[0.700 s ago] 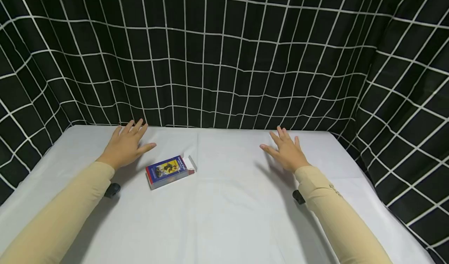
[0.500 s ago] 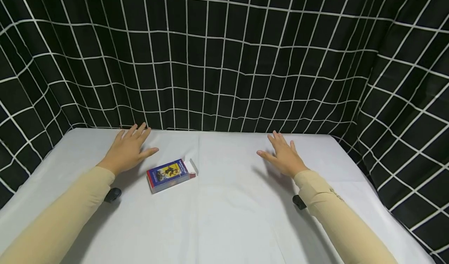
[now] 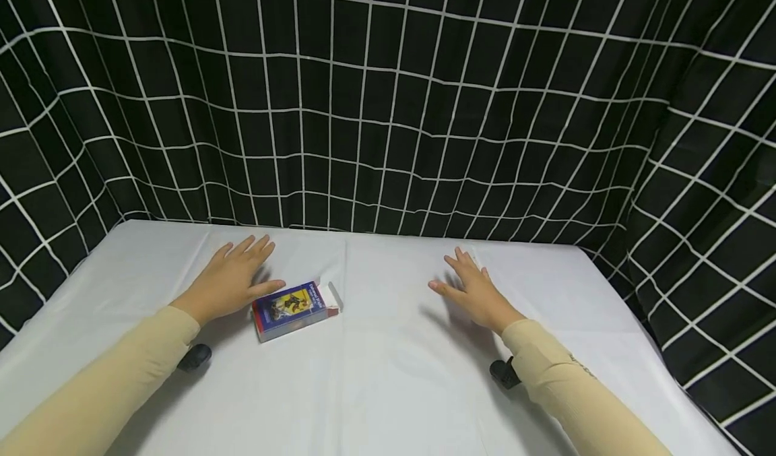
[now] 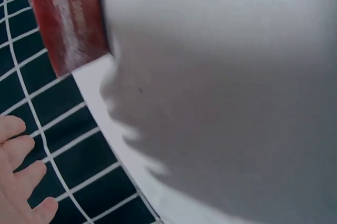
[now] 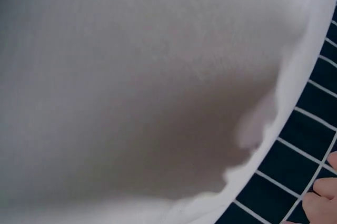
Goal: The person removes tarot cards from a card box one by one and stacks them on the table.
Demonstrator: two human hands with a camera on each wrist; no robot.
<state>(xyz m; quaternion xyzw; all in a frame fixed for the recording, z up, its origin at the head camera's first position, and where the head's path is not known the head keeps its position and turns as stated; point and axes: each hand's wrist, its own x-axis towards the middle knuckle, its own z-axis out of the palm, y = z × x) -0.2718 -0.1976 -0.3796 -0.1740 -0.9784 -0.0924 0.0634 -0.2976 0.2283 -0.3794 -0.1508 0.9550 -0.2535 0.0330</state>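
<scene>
A small blue card box [image 3: 294,308] with a yellow picture lies flat on the white table, its white end flap open to the right. My left hand [image 3: 225,284] hovers just left of the box, fingers spread. In the head view the thumb overlaps the box's far left corner; whether it touches cannot be told. The left wrist view shows the box's red end [image 4: 68,21] and the left fingertips [image 4: 32,174]. My right hand [image 3: 479,298] is held over the table on the right, fingers extended, holding nothing. Only some right fingertips [image 5: 322,203] show in the right wrist view.
A white cloth covers the table [image 3: 388,388]. Black curtains [image 3: 376,106] with a white grid stand behind it and at both sides. A dark device is worn under each wrist, one at the left sleeve [image 3: 115,382] and one at the right sleeve [image 3: 582,388].
Both hands have come nearer in the view. The left hand has moved right and down towards the card box, and the right hand has moved left and down. The box has stayed put.
</scene>
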